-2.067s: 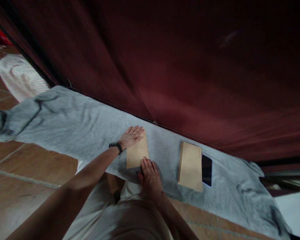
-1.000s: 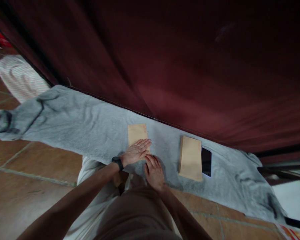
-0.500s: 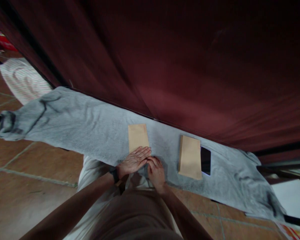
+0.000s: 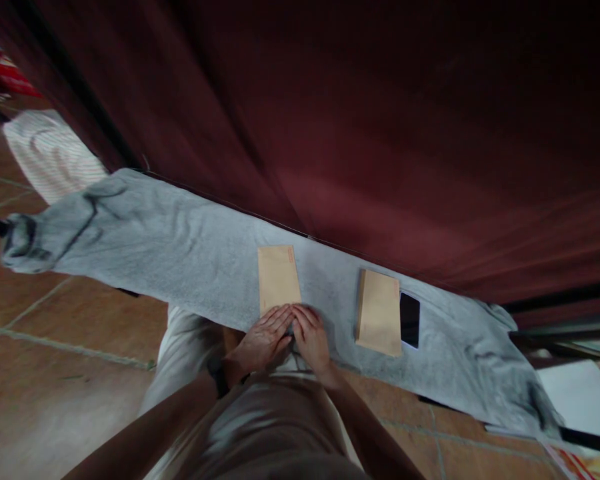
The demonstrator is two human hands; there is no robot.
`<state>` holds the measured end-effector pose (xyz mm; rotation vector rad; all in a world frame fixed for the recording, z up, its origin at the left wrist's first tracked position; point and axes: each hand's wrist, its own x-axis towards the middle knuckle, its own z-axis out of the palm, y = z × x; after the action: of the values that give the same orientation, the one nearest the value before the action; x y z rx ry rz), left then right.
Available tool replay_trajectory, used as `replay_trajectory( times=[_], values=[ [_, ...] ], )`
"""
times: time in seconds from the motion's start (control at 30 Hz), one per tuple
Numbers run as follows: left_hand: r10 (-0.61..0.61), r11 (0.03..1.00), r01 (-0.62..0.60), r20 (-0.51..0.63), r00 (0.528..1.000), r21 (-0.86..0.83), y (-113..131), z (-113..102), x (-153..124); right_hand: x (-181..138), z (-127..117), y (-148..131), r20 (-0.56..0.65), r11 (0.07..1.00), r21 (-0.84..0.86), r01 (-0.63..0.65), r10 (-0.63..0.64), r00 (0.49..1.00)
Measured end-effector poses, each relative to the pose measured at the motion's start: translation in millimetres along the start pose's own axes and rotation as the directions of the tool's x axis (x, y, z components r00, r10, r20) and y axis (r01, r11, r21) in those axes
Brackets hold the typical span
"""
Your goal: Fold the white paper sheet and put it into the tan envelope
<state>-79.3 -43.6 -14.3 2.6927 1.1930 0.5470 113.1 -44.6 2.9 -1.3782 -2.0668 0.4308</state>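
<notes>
A tan paper envelope [image 4: 279, 278] lies flat on a long grey towel [image 4: 180, 247] spread over the floor. My left hand [image 4: 261, 342] and my right hand [image 4: 311, 338] rest side by side at the envelope's near end, fingers stretched forward and lying flat on it and the towel. My left wrist carries a dark band. Neither hand grips anything that I can see. The envelope's near edge is hidden under my fingers.
A stack of tan envelopes [image 4: 379, 311] sits to the right on the towel, with a dark phone [image 4: 410, 319] beside it. A dark red curtain [image 4: 380, 133] hangs behind. Brown floor tiles [image 4: 55, 320] lie in front, a striped white cloth [image 4: 50, 157] far left, white paper [image 4: 583, 397] far right.
My left hand slid from the envelope's far end down to its near end, beside my right hand. The envelope's upper part now lies uncovered.
</notes>
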Motion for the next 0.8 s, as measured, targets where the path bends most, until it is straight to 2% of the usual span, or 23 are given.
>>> replay_trajectory(
  times=[0.1, 0.23, 0.57, 0.8],
  values=[
    [-0.023, 1.000, 0.024, -0.040, 0.999, 0.015, 1.5, 6.4, -8.0, 3.1, -0.6, -3.7, 0.100, 0.994, -0.077, 0.082, -0.075, 0.992],
    [-0.040, 0.999, 0.041, -0.054, 0.998, 0.032, 1.9, 5.6, -16.5, 2.0, -0.3, -4.5, 0.190, 0.975, -0.184, 0.124, -0.088, 0.978],
    [-0.092, 0.994, 0.095, -0.054, 0.994, 0.051, -0.6, -9.6, -27.9, -1.2, -1.0, 10.2, 0.201, 0.941, -0.332, 0.061, 0.007, 0.980],
    [-0.108, 0.991, 0.111, -0.042, 0.993, 0.072, 1.5, -12.9, -27.5, 24.3, 3.7, 15.9, 0.235, 0.929, -0.362, 0.074, 0.014, 0.972]
  ],
)
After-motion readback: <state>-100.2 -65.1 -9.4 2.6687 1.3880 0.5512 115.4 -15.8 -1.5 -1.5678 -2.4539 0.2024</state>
